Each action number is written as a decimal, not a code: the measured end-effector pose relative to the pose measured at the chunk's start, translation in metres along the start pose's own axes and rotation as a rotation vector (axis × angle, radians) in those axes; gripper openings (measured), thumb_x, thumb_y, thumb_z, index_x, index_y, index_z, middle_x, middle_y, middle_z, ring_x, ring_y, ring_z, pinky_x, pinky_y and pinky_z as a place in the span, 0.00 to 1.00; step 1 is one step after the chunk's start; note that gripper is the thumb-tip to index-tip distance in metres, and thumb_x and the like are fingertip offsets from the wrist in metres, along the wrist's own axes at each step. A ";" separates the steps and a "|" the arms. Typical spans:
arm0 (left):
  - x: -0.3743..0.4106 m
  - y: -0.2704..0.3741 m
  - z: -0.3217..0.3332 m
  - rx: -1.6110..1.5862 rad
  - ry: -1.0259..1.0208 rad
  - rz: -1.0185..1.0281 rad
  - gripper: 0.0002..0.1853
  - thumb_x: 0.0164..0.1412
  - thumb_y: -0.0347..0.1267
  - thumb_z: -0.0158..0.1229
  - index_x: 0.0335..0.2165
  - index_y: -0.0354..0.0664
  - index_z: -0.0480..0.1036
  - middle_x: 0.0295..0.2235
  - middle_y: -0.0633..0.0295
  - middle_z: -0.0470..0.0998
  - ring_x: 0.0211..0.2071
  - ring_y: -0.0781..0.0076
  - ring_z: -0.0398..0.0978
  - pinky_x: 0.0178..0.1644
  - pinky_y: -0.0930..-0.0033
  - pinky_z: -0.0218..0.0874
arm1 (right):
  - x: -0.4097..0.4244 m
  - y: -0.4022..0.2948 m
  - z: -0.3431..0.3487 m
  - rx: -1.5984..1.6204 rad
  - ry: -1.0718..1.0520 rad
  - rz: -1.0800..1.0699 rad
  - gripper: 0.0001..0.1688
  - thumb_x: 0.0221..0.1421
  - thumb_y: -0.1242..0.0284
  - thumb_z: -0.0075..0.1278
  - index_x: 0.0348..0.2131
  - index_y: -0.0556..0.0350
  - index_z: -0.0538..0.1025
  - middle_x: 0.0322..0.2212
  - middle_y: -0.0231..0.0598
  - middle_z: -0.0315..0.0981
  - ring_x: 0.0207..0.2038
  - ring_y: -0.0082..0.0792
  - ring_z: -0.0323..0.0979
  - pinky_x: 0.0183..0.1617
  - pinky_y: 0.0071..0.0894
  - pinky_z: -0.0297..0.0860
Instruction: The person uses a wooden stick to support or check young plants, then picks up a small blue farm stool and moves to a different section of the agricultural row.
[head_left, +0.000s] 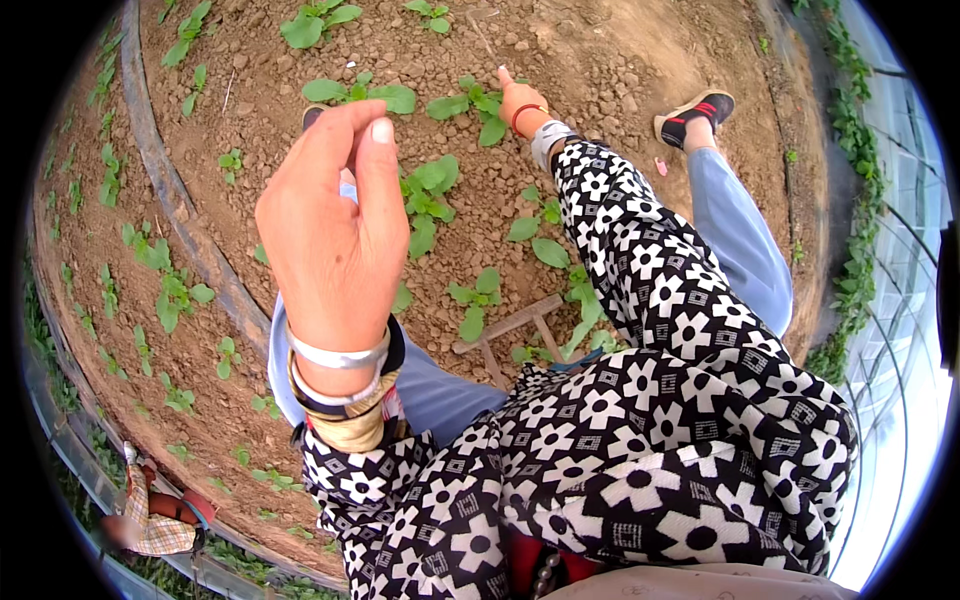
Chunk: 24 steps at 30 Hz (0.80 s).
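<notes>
My left hand (334, 217) is raised close to the camera, fingers loosely curled and thumb tip near the index fingertip. Nothing shows in it, though its inner side is hidden. Farther down, my right hand (521, 103) reaches forward over the soil, its index finger stretched along a thin rod-like hand tool (486, 37), probably a small hoe. The tool's far end rests at the ground and looks blurred. Beside the right hand grows a leafy seedling (472, 105). Another seedling (364, 94) stands just beyond my left fingertips.
Crumbly soil (600, 97) carries rows of seedlings. A dark drip hose (154, 142) runs along the left. Between my legs lies a wooden frame (517, 326). Vines (855, 187) line the plastic greenhouse wall (904, 247) at right. Another person (161, 517) sits at lower left.
</notes>
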<state>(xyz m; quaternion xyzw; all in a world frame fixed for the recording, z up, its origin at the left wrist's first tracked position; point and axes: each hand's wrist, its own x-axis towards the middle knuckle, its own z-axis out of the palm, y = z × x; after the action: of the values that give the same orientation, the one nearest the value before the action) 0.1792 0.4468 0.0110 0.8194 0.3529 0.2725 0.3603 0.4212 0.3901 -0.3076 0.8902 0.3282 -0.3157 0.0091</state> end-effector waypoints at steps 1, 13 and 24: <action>0.000 0.000 0.001 -0.005 0.008 0.018 0.09 0.57 0.29 0.52 0.32 0.32 0.73 0.25 0.51 0.75 0.25 0.60 0.75 0.31 0.69 0.64 | -0.005 0.000 0.001 0.005 -0.035 0.007 0.44 0.50 0.76 0.46 0.62 0.44 0.47 0.39 0.53 0.72 0.40 0.49 0.73 0.42 0.43 0.69; 0.004 -0.006 -0.007 -0.016 0.029 -0.036 0.14 0.61 0.34 0.49 0.39 0.34 0.74 0.26 0.64 0.76 0.28 0.81 0.70 0.33 0.80 0.60 | -0.074 -0.061 0.039 0.166 -0.103 0.025 0.40 0.52 0.70 0.47 0.61 0.56 0.50 0.39 0.51 0.73 0.42 0.46 0.73 0.42 0.41 0.70; 0.000 -0.009 -0.017 -0.094 0.085 -0.162 0.14 0.61 0.33 0.48 0.39 0.34 0.73 0.25 0.64 0.76 0.28 0.82 0.69 0.34 0.80 0.60 | -0.147 -0.029 0.087 0.281 -0.120 -0.091 0.43 0.46 0.74 0.48 0.61 0.40 0.52 0.32 0.56 0.73 0.36 0.54 0.72 0.40 0.47 0.67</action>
<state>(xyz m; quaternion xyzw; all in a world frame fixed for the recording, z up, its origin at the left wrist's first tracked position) 0.1641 0.4582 0.0138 0.7580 0.4200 0.2932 0.4038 0.2697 0.3088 -0.2877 0.8465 0.3198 -0.4111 -0.1103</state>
